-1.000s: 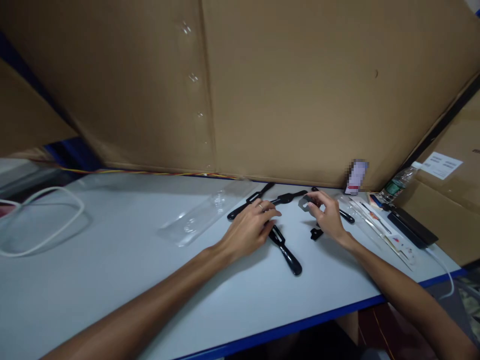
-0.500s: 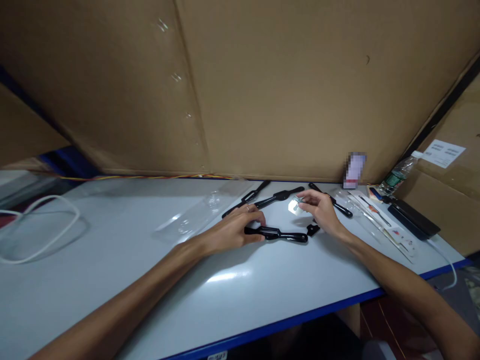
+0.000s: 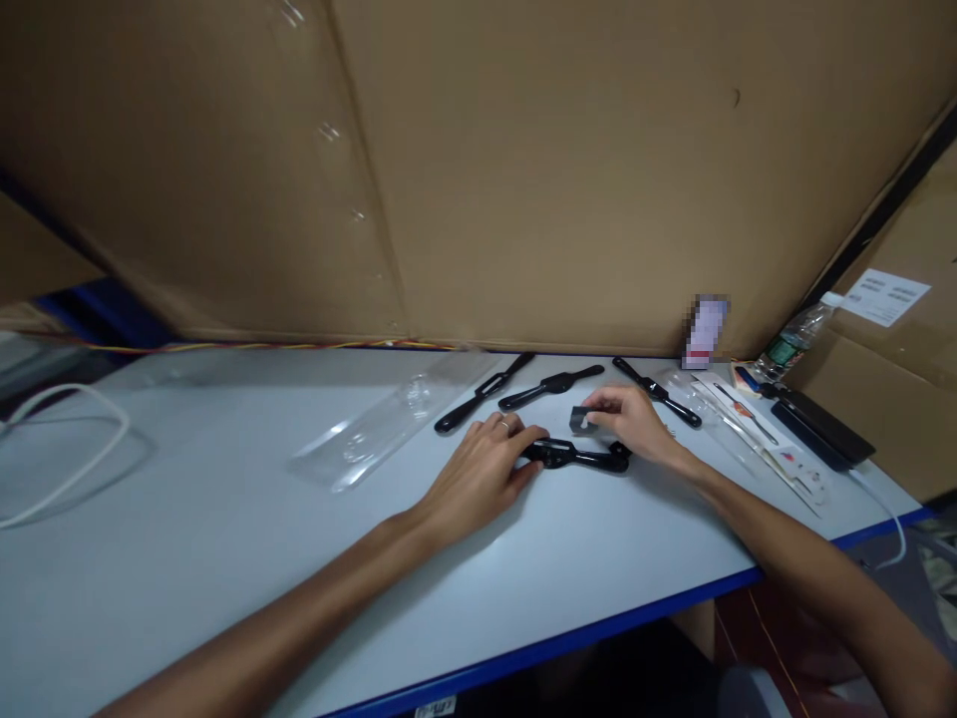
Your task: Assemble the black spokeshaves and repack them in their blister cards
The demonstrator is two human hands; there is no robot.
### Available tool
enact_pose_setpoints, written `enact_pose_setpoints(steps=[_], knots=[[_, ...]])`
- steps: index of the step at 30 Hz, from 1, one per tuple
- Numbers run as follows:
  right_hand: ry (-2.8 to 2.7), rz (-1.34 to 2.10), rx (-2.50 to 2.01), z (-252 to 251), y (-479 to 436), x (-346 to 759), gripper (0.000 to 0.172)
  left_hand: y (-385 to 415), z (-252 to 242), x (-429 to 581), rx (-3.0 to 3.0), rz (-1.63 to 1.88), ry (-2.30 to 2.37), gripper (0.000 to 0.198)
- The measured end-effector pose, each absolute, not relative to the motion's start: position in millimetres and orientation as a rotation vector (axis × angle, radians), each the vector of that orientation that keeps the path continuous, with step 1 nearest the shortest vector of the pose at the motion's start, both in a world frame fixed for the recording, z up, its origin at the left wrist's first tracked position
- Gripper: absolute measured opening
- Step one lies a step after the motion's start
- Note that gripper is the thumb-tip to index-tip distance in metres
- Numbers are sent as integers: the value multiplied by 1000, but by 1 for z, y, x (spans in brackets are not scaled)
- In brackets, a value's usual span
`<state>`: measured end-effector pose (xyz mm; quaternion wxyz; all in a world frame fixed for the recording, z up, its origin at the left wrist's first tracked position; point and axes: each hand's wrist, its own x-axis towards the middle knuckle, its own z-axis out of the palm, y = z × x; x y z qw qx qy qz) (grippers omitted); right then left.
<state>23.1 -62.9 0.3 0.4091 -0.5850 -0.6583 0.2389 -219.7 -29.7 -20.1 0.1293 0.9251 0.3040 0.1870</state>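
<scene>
My left hand (image 3: 493,461) is closed around the left end of a black spokeshave body (image 3: 579,457), which lies on the table. Between the thumb and fingers of my right hand (image 3: 632,424) is a small spokeshave blade (image 3: 581,420), a flat metal plate with a notch, just above that body. A small black cap piece (image 3: 619,451) shows by the body's right handle, partly hidden near my right wrist. Behind my hands lie three more black spokeshave parts: one with a slot (image 3: 485,391), a solid one (image 3: 553,385) and another (image 3: 658,392) to the right.
Clear plastic packaging (image 3: 389,419) lies left of the tools, more of it (image 3: 718,424) on the right. Beside that are a printed card (image 3: 748,411), a dark box-like device (image 3: 822,432) with a white cable, and a water bottle (image 3: 797,339). A cardboard wall (image 3: 523,199) rises behind.
The spokeshave body has shifted right and slightly up in the picture with my left hand. The blade has turned, now looking dark rather than shiny, and is nearer the body.
</scene>
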Motion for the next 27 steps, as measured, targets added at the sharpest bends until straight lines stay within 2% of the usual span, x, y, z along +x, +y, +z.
enact_pose_setpoints(steps=[4,6,10,16,20,27], knots=[[-1913,221,-1579,7,-71,20,18,-30,-23,-218,2579,591,891,18],[-1941,181,-1657,12,-74,20,21,-29,-23,-219,2564,597,883,15],[-1874,320,-1692,14,-72,21,22,-29,-23,-219,2571,596,855,16],[-1666,451,-1554,1,-66,22,8,-31,-20,-218,2571,585,775,16],[-1468,803,-1398,-4,-64,21,33,-31,-21,-217,2503,616,768,22],[-1559,1129,-1369,-1,-68,13,30,-31,-24,-218,2455,613,765,27]])
